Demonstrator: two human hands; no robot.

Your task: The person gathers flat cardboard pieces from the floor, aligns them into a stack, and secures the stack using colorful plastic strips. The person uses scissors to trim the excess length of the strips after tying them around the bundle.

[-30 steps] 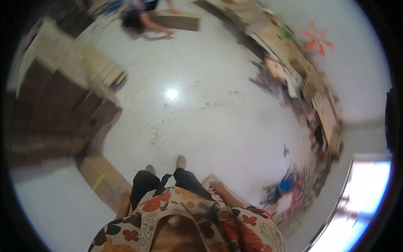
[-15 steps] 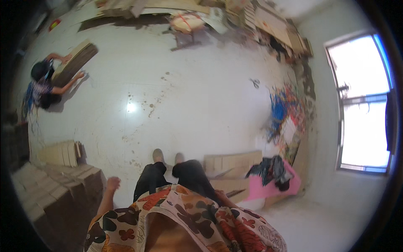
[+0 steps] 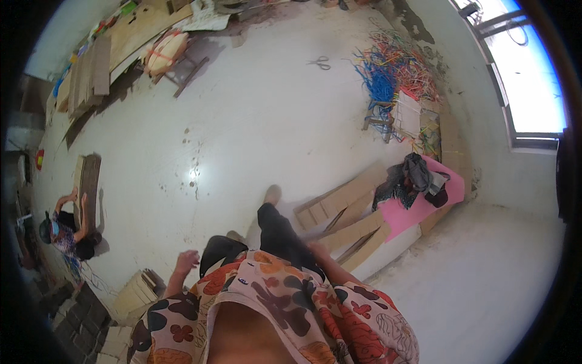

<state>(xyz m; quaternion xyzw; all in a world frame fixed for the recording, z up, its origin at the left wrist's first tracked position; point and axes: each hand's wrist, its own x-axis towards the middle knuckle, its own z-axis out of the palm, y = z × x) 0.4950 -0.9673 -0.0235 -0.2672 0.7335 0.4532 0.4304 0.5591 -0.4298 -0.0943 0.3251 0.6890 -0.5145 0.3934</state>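
Observation:
My left hand (image 3: 188, 261) hangs at my left side, its fingers loosely bent and nothing showing in it. Beside my right thigh is my right hand (image 3: 316, 249), small and partly covered by my body, so its fingers are not clear. Neither hand touches any object that I can see. Nearest on the right lie flat brown cardboard pieces (image 3: 330, 209) on the floor. A pink sheet (image 3: 397, 221) with a heap of dark cloth (image 3: 417, 173) on it rests on that cardboard. To the left of my left hand stands a bundle of folded cardboard (image 3: 134, 295).
Another person (image 3: 65, 233) crouches far left, both hands on a cardboard stack (image 3: 89, 188). Scissors (image 3: 320, 63) lie on the floor ahead. A pile of coloured straps (image 3: 388, 73) and a small stool (image 3: 379, 118) are by the right wall. Another stool (image 3: 167, 57) stands far left.
My view has turned to the right, and the scene has swung leftward and down on the left side. One leg has stepped forward. Both hands stay at my sides.

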